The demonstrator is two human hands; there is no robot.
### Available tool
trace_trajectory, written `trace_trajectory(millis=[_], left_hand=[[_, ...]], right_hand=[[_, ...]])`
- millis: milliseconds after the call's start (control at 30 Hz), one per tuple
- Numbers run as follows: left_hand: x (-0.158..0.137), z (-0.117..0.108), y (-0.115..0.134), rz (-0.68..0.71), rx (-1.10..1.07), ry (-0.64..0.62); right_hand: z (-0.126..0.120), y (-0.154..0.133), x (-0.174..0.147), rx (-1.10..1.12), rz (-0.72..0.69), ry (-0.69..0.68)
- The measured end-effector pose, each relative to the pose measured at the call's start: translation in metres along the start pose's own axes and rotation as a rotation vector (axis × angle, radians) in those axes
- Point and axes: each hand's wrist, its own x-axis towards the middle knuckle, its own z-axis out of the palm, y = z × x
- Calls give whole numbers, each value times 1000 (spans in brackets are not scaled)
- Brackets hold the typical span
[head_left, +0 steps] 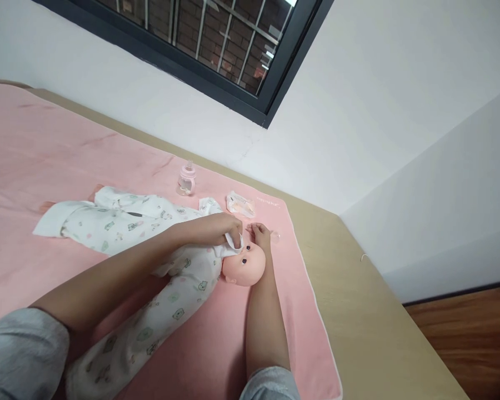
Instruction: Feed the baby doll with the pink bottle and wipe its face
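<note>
Left hand pinching white cloth, doll near blanket edge

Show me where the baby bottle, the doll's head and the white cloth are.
baby bottle (186,180), head view, on its pink body.
doll's head (246,268), head view, on the cheek.
white cloth (234,241), head view, on the fold under the left hand's fingers.

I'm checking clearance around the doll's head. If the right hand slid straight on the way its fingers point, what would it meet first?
Probably the left hand pinching the white cloth: the right hand points at it across the doll's head, though depth is unclear.
</note>
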Motion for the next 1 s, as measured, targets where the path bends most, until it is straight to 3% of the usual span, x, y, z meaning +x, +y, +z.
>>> trace_trajectory(millis=[367,667,1000], left_hand=[[-3,-4,0,-3,-123,-92],[-3,-16,-6,-132,-2,101],[-1,-4,-17,-107,81,56]], right_hand=[[-1,0,11,17,-12,-1],[0,5,14,32,-9,19],[0,6,15,11,-13,30]])
